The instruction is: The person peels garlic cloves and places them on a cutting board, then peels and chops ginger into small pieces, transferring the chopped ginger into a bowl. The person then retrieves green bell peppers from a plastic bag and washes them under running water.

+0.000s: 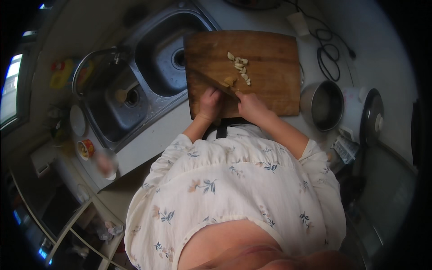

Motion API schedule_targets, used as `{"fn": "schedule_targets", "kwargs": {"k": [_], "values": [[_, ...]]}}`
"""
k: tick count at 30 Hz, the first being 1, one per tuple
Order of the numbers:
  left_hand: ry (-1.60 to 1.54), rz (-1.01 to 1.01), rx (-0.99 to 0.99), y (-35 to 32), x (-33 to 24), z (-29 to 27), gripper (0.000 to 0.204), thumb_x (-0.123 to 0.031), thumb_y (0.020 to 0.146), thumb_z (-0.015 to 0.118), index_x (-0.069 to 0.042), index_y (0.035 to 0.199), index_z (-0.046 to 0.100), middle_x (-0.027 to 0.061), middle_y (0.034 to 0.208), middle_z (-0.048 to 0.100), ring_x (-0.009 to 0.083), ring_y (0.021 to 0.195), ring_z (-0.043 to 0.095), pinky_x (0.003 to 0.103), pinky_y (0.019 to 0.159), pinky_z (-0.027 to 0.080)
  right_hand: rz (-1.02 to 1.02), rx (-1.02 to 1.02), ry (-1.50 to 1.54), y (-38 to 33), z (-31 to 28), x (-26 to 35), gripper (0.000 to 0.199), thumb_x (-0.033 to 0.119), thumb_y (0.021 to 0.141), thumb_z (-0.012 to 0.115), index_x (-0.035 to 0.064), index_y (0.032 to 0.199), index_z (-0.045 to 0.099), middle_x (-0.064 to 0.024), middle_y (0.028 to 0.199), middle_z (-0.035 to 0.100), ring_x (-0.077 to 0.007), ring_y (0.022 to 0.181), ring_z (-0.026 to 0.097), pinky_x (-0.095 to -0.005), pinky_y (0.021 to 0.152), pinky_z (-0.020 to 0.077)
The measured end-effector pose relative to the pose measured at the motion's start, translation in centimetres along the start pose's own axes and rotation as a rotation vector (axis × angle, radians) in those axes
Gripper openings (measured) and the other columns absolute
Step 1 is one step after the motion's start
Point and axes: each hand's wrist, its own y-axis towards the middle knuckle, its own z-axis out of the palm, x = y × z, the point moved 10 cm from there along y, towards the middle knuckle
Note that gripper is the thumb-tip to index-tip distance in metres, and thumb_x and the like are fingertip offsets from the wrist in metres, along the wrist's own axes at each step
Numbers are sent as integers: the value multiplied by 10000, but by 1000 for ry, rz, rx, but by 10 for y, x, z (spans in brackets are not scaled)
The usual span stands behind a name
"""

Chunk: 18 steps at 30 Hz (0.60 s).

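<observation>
A brown wooden cutting board [274,85] lies flat, darkened along its left edge. Peeled, whitish garlic cloves [243,70], more than 6, trail loosely from the board's far half to its middle. Left of their near end sits 1 small yellow-brown lump [230,81]. 1 dark-bladed knife [203,78] slants from near the left edge, passing just nearside of the lump.

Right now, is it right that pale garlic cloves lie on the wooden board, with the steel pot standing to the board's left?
Not quite: the steel pot stands to the right of the wooden board, as the head view shows. The pale garlic cloves do lie on it.
</observation>
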Motion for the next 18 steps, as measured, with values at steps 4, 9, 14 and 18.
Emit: {"fn": "schedule_targets", "kwargs": {"k": [4,9,14,18], "values": [[5,41,-10,5,-6,-3,196,38,689,574,-35,869,597,119,843,576,292,743,576,332,643,478,-93,-70,180,10,-7,8,193,132,772,483,49,902,600,-215,757,590,-385,727,575,-440,639,472],[16,92,-44,12,-16,-6,199,34,689,573,-33,875,598,117,858,580,286,751,575,329,653,480,-12,-72,198,-11,-34,-9,241,125,772,493,48,973,602,-218,736,580,-371,686,571,-410,605,461],[49,97,25,16,-21,-3,225,33,686,568,-35,898,596,121,934,572,294,859,557,344,713,473,4,-141,205,-19,-45,-20,243,89,751,501,47,965,610,-234,746,577,-379,708,571,-418,620,467],[101,148,20,25,-24,-1,239,8,684,568,-41,917,586,124,985,557,314,940,525,360,776,455,-1,-186,95,-20,-40,-28,252,100,752,501,51,977,604,-223,771,590,-375,703,577,-416,637,477]]}}
